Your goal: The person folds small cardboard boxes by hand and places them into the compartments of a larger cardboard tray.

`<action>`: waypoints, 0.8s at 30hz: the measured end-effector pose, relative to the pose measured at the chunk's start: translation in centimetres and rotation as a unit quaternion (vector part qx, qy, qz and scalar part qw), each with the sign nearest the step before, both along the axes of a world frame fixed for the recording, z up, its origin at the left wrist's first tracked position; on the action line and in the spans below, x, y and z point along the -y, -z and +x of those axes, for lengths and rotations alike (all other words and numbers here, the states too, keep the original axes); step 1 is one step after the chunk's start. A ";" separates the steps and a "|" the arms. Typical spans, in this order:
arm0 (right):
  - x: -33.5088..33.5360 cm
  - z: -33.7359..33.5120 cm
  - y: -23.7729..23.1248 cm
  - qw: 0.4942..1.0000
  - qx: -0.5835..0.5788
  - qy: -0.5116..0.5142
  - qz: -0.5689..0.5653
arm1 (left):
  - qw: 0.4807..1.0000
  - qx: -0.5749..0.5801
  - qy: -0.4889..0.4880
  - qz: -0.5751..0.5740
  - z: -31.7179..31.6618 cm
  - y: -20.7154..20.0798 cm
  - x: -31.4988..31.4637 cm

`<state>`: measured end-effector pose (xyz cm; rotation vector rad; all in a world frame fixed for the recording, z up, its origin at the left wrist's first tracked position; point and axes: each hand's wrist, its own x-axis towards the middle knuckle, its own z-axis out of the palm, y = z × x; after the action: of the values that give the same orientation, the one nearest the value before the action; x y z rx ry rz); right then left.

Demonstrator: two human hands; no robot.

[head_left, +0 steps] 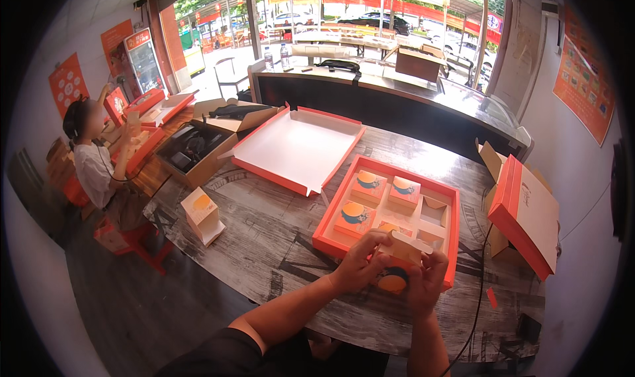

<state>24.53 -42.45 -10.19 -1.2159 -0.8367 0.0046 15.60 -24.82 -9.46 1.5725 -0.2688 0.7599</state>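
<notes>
- The left hand [362,261] grasps a small cream-and-orange cardboard box with a printed yellow-and-blue disc [393,282] from its left side, thumb and fingers closed about the flap end.
- The right hand [426,274] grasps the same small box from its right side, fingers bent over the upper edge, so the box is pinched between both hands.
- This held box is above the near edge of a square red-rimmed gift tray [452,258]; whether it touches the rim cannot be told.
- Its pale flaps [405,246] point up and away from the wearer, toward the tray's inside, while the printed disc is at the near, lower end. Its long axis seems to run from flaps to disc, but fingers hide much of the sides.
- Inside the tray are printed boxes of the same kind [355,217], in two columns at the left and middle, the nearest partly covered by the hands; unfilled pale compartments [434,211] show along the right.
- Left of the tray, on the grey wood-patterned table [264,245], another cream box with an orange disc [200,211] has a flap open toward the lower right, its long axis slanting that way.
- Beyond it lies a wide red-edged lid, white inside [297,152], hollow side up.
- At the right, red-and-beige flat boxes [526,218] lean at a tilt.
</notes>
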 end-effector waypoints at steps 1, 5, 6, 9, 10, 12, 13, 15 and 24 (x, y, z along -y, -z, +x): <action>-0.1 0.0 0.2 1.000 0.003 -0.003 0.003 | 1.000 0.011 -0.002 -0.004 0.1 0.1 0.0; -0.4 -0.5 -1.1 1.000 0.000 -0.022 0.009 | 0.999 0.029 -0.021 -0.014 0.5 0.5 -0.1; -0.4 -0.5 -1.0 1.000 0.000 -0.027 -0.007 | 0.999 0.031 -0.022 -0.015 0.5 0.5 -0.1; -0.2 -0.2 -0.8 0.998 0.003 -0.039 -0.039 | 0.999 0.040 -0.029 -0.017 0.5 0.5 -0.1; -0.2 -0.1 -0.7 0.998 0.005 -0.041 -0.039 | 0.998 0.042 -0.034 -0.017 0.5 0.3 -0.1; -0.3 -0.1 -0.7 0.998 0.011 -0.046 -0.033 | 0.998 0.038 -0.046 -0.013 0.5 0.3 0.0; -0.3 -0.2 -0.9 0.998 0.017 -0.045 -0.031 | 0.998 0.033 -0.051 -0.011 0.4 0.4 -0.1; -0.3 -0.3 -1.4 0.998 0.031 -0.045 -0.024 | 0.997 0.032 -0.070 0.005 0.6 0.5 -0.1; -0.2 0.0 -2.1 0.976 0.211 0.053 -0.015 | 0.990 0.079 -0.090 0.073 0.0 -0.5 0.1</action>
<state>24.56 -42.25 -8.04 -1.3098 -1.1407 -0.3382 15.61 -24.95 -8.96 1.6921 -0.3061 1.0277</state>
